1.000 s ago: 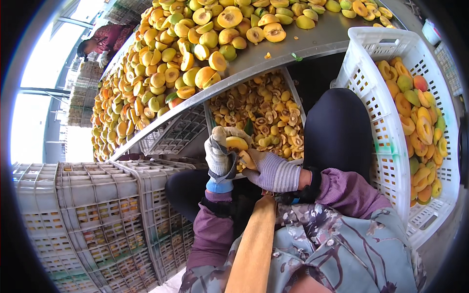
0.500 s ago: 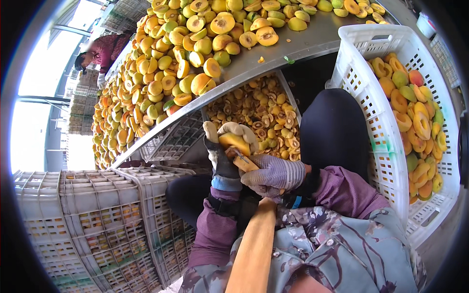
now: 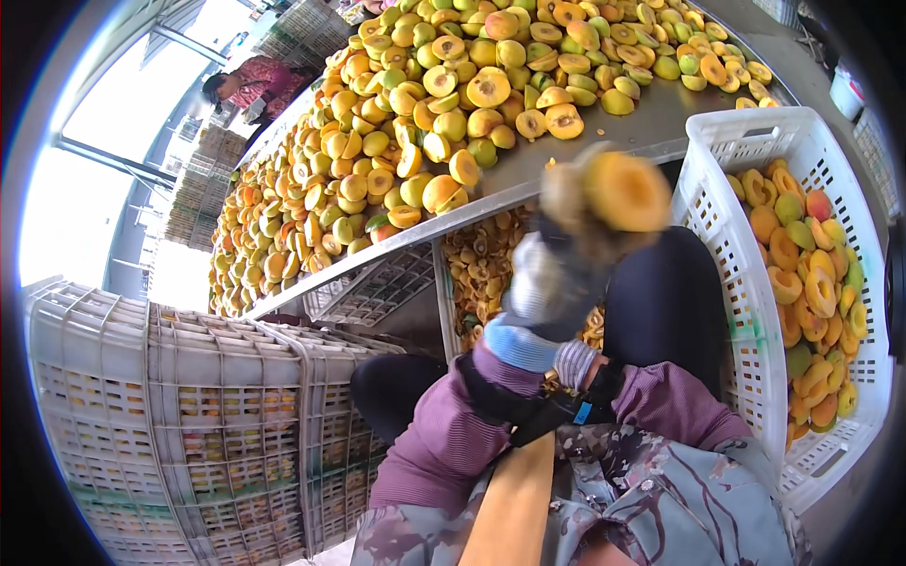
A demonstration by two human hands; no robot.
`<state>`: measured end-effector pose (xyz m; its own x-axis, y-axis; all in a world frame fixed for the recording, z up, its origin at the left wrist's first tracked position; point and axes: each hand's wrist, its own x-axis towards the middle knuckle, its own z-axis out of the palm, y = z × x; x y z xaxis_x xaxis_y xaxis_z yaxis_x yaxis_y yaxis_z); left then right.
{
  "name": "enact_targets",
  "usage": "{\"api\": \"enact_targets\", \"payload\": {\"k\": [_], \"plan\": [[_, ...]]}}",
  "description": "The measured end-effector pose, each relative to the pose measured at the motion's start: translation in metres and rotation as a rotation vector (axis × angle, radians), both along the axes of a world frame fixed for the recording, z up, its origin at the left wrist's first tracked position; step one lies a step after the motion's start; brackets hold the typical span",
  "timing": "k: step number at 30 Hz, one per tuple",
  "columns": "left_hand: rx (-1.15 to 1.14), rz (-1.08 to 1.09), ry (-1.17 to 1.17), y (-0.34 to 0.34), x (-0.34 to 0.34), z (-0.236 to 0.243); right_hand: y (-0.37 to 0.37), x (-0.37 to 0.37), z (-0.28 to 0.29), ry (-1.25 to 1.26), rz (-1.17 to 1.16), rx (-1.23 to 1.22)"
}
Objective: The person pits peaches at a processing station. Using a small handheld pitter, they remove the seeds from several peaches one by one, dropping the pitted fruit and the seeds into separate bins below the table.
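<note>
My left hand [image 3: 562, 231], in a dirty pale glove and blurred by motion, is raised between the table edge and the white crate. It holds a peach half [image 3: 634, 191] with its hollow orange cut face showing. Behind my left forearm, only the striped glove cuff of my right hand [image 3: 574, 364] shows. Its fingers are hidden, and so is whatever they hold. Below my hands lies a container of pits and scraps [image 3: 481, 274]. On my right stands a white plastic crate [image 3: 706, 212] partly filled with peach halves [image 3: 819, 292].
A metal table [image 3: 651, 118] bears a big heap of peach halves [image 3: 377, 132]. Filled crates [image 3: 226, 415] are stacked on my left. A wooden board [image 3: 514, 500] lies against my lap. At the far left a person in dark red [image 3: 264, 85] bends by the table.
My left hand has swung up and right, toward the white crate, carrying the peach half away from my right hand. The wooden-handled tool in my right hand has gone out of sight.
</note>
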<state>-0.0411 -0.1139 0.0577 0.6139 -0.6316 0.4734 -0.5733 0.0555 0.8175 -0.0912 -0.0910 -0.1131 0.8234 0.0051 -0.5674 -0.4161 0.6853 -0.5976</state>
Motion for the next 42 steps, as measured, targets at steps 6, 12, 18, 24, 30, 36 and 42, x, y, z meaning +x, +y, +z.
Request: {"api": "enact_targets", "payload": {"k": [6, 12, 18, 24, 30, 36, 42], "plan": [[0.184, 0.115, -0.196, -0.02, 0.104, 0.02, -0.017, -0.008, 0.039, -0.034, -0.139, -0.055], [1.182, 0.405, -0.337, 0.033, 0.259, -0.048, -0.024, -0.009, 0.057, 0.035, -0.089, -0.039], [0.471, 0.318, 0.486, 0.048, 0.273, -0.054, -0.023, -0.005, 0.053, -0.005, -0.055, -0.13], [-0.362, 0.118, 0.879, 0.08, 0.212, -0.028, -0.027, -0.004, 0.062, -0.37, -0.262, -1.081], [-0.295, -0.006, 1.137, 0.106, 0.124, -0.056, -0.025, -0.002, 0.09, -0.435, -0.171, -1.336], [0.306, 0.056, 0.277, 0.11, 0.056, -0.052, -0.028, -0.008, 0.079, -0.458, -0.056, -1.596], [-0.327, -0.199, 1.33, 0.114, 0.055, -0.055, -0.024, -0.012, 0.075, -0.378, -0.028, -1.475]]}}
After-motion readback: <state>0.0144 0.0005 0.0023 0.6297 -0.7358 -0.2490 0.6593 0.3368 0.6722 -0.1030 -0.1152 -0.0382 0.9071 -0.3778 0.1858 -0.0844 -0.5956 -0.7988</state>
